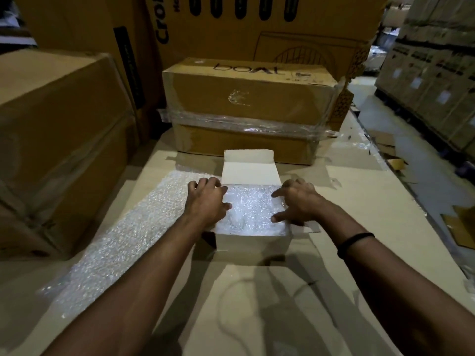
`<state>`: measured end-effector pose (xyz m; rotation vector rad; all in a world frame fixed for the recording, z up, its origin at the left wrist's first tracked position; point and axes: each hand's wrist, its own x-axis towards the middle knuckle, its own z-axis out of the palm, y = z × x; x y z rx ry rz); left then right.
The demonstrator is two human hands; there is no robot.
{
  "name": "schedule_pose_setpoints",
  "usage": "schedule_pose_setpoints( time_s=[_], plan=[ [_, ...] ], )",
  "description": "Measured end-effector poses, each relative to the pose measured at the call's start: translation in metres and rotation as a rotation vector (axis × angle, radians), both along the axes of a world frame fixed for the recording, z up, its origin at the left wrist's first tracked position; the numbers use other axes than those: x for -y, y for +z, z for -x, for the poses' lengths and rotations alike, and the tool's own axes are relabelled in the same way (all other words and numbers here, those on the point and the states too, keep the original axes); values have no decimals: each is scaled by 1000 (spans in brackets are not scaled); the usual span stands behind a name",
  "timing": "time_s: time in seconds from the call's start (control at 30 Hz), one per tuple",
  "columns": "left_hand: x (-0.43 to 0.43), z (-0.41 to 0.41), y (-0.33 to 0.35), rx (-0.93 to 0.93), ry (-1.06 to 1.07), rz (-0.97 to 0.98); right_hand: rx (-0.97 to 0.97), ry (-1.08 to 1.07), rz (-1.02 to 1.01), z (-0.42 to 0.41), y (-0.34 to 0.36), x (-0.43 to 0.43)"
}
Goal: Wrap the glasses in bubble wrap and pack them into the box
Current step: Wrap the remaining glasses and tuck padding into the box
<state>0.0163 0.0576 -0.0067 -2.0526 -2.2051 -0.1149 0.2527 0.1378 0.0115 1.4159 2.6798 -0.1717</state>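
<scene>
A small white cardboard box sits open in the middle of the work surface, its lid flap standing up at the back. Bubble wrap fills the box to the rim; no glass shows through it. My left hand rests on the box's left edge with its fingers bent over the far left corner. My right hand lies on the right side, fingers spread and pressing down on the wrap. A long sheet of bubble wrap lies flat to the left of the box.
The surface is flattened cardboard. A taped brown carton stands right behind the box, and large cartons wall off the left. Stacked boxes line an aisle at the right. Cardboard scraps lie near the right edge.
</scene>
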Motion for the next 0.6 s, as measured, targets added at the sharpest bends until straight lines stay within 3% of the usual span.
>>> schedule_pose_setpoints(
  time_s=[0.1,0.27,0.5,0.6],
  plan=[
    [1,12,1,67,-131,115,-73,79,30,-4,7,-7],
    [-11,8,-4,1,-203,370,49,151,123,15,0,-3],
    [-29,-7,-3,-161,-176,388,292,131,152,32,-17,-12],
    [-30,-7,-1,-160,-176,391,284,120,167,32,-12,-13]
  ],
)
